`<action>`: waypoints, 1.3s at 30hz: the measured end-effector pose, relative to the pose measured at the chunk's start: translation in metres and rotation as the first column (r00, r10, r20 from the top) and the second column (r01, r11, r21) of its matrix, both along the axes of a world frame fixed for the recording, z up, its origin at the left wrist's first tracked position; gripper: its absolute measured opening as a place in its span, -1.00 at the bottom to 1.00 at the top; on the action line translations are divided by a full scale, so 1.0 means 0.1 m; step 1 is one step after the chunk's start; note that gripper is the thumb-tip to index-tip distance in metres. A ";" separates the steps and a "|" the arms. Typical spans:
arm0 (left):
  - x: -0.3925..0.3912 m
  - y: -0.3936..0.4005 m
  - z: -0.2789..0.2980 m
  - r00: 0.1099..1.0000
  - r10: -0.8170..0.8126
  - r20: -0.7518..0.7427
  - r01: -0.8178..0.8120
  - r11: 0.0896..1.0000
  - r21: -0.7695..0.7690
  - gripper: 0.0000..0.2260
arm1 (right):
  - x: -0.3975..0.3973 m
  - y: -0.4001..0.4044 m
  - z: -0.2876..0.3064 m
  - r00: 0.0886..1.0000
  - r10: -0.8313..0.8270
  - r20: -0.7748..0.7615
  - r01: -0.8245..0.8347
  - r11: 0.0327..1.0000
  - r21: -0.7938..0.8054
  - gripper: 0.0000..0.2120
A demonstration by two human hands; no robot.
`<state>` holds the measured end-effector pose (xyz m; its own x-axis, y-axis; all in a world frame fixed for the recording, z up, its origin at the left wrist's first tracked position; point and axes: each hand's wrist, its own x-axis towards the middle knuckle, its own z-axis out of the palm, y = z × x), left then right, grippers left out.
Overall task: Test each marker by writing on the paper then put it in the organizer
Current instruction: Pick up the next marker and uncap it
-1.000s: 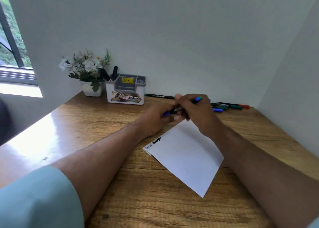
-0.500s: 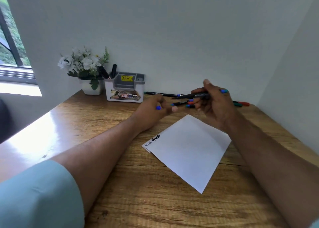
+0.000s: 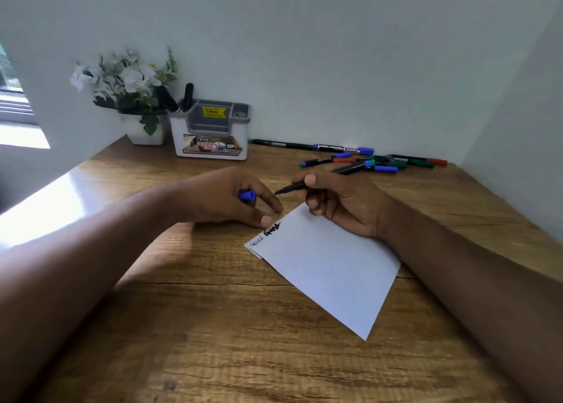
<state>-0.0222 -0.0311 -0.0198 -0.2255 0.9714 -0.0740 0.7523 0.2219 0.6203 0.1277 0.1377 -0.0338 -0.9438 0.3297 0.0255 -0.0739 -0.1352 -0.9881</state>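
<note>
Head view, left to right: a white pot of pale flowers (image 3: 128, 82) stands at the back left of the wooden tabletop (image 3: 213, 341), against the wall. Just beside it sits the organizer (image 3: 210, 131), a white and grey box with a yellow price sticker; two black markers (image 3: 176, 98) stand tilted in its left compartment. Nearer the camera, the left hand (image 3: 231, 198) rests on the tabletop with its fingers curled around a blue cap (image 3: 246, 195), its fingertips just beside the top left corner of the paper (image 3: 329, 265). That white sheet lies turned at an angle on the tabletop, with two short scribbles, one thin and one bold black, along its upper left edge. The right hand (image 3: 338, 201) rests its heel on the far edge of the paper and pinches an uncapped black marker (image 3: 292, 187), the tip pointing left toward the left hand and held just above the sheet's corner. Behind the right hand, near the back wall, a loose cluster of markers (image 3: 374, 160) lies on the tabletop, with blue, green and red caps, some overlapping one another.
</note>
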 end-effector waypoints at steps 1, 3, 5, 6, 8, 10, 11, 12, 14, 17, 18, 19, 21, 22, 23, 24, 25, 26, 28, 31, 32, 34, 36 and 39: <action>0.00 0.02 0.00 1.000 -0.017 0.009 0.017 1.000 -0.015 -0.75 | -0.01 0.00 0.00 1.000 -0.006 -0.003 0.006 0.999 0.042 -0.90; 0.01 0.04 0.02 0.999 -0.036 -0.039 0.035 0.999 -0.038 -0.68 | -0.02 -0.03 0.00 0.999 -0.029 -0.016 0.030 0.995 0.096 -0.91; 0.02 0.04 0.02 0.996 -0.025 -0.082 0.021 0.999 -0.043 -0.59 | -0.02 -0.05 0.02 0.998 -0.056 -0.030 0.058 0.993 0.105 -0.88; 0.02 0.03 0.02 0.996 -0.009 -0.092 0.005 0.999 -0.044 -0.55 | -0.01 -0.06 0.05 0.997 -0.064 -0.034 0.068 0.991 0.117 -0.87; 0.04 0.03 0.03 0.995 0.007 -0.099 -0.012 0.999 -0.048 -0.52 | 0.04 -0.10 0.07 0.998 -0.065 -0.020 0.068 0.975 0.210 -0.88; 0.06 0.02 0.05 0.994 -0.001 -0.110 -0.004 0.999 -0.050 -0.52 | 0.07 -0.16 0.04 0.998 -0.066 -0.004 0.064 0.939 0.338 -0.85; 0.07 0.02 0.06 0.994 -0.007 -0.108 0.001 0.999 -0.054 -0.53 | 0.08 -0.18 0.01 0.997 -0.077 -0.001 0.072 0.921 0.382 -0.82; 0.08 0.02 0.08 0.995 -0.016 -0.100 0.010 0.998 -0.061 -0.53 | 0.09 -0.20 -0.01 0.995 -0.095 0.000 0.087 0.909 0.408 -0.80; 0.09 0.02 0.10 0.995 -0.045 -0.084 0.038 0.996 -0.078 -0.55 | 0.09 -0.20 -0.01 0.992 -0.128 0.003 0.114 0.894 0.434 -0.83; 0.12 0.01 0.13 0.993 -0.084 -0.080 0.077 0.993 -0.086 -0.59 | 0.08 -0.21 0.05 0.993 -0.113 0.035 0.081 0.866 0.494 -0.88; 0.11 0.02 0.13 0.993 -0.090 -0.080 0.083 0.993 -0.086 -0.60 | 0.08 -0.22 0.05 0.994 -0.097 0.043 0.062 0.862 0.503 -0.89; 0.11 0.02 0.12 0.993 -0.091 -0.080 0.084 0.992 -0.089 -0.60 | 0.07 -0.23 0.05 0.995 -0.082 0.053 0.044 0.859 0.510 -0.91; 0.08 0.02 0.10 0.993 -0.088 -0.080 0.080 0.992 -0.099 -0.60 | 0.07 -0.23 0.03 0.995 -0.067 0.071 0.020 0.849 0.528 -0.93; 0.06 0.03 0.08 0.993 -0.086 -0.078 0.078 0.992 -0.101 -0.60 | 0.07 -0.23 0.03 0.995 -0.061 0.077 0.010 0.844 0.537 -0.92; 0.04 0.03 0.07 0.994 -0.082 -0.076 0.075 0.992 -0.100 -0.60 | 0.07 -0.23 0.02 0.995 -0.054 0.080 0.001 0.839 0.544 -0.92; 0.03 0.04 0.06 0.994 -0.081 -0.073 0.074 0.992 -0.099 -0.61 | 0.07 -0.22 0.02 0.996 -0.047 0.078 -0.003 0.837 0.548 -0.92; 0.01 0.04 0.05 0.995 -0.081 -0.067 0.074 0.992 -0.099 -0.62 | 0.06 -0.22 0.02 0.996 -0.044 0.073 -0.003 0.837 0.547 -0.92; 0.01 0.04 0.05 0.995 -0.082 -0.057 0.076 0.992 -0.099 -0.62 | 0.06 -0.22 0.01 0.997 -0.045 0.068 0.000 0.836 0.549 -0.92; 0.02 0.05 0.05 0.995 -0.087 -0.046 0.082 0.992 -0.098 -0.62 | 0.05 -0.23 0.01 0.996 -0.055 0.064 0.010 0.827 0.562 -0.91; 0.01 0.05 0.04 0.993 -0.095 -0.068 0.088 0.990 -0.107 -0.62 | 0.04 -0.24 0.00 0.996 -0.062 0.064 0.015 0.823 0.567 -0.92; 0.01 0.05 0.04 0.993 -0.095 -0.072 0.087 0.990 -0.107 -0.63 | 0.04 -0.24 0.00 0.996 -0.062 0.067 0.013 0.825 0.566 -0.93; 0.01 0.04 0.04 0.994 -0.087 -0.061 0.081 0.991 -0.107 -0.64 | 0.05 -0.25 0.01 0.995 -0.054 0.080 -0.002 0.822 0.570 -0.93; 0.01 0.03 0.04 0.995 -0.084 -0.055 0.078 0.991 -0.107 -0.65 | 0.06 -0.24 0.02 0.995 -0.043 0.095 -0.019 0.821 0.571 -0.93; 0.01 0.04 0.04 0.994 -0.093 -0.053 0.087 0.990 -0.111 -0.62 | 0.06 -0.23 0.02 0.993 -0.060 0.102 -0.009 0.824 0.566 -0.93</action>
<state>-0.0211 -0.0274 -0.0159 -0.1444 0.9749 -0.1697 0.8063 0.2153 0.5509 0.1337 0.1143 -0.0314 -0.9429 0.3140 0.1108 0.0447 0.4492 -0.8923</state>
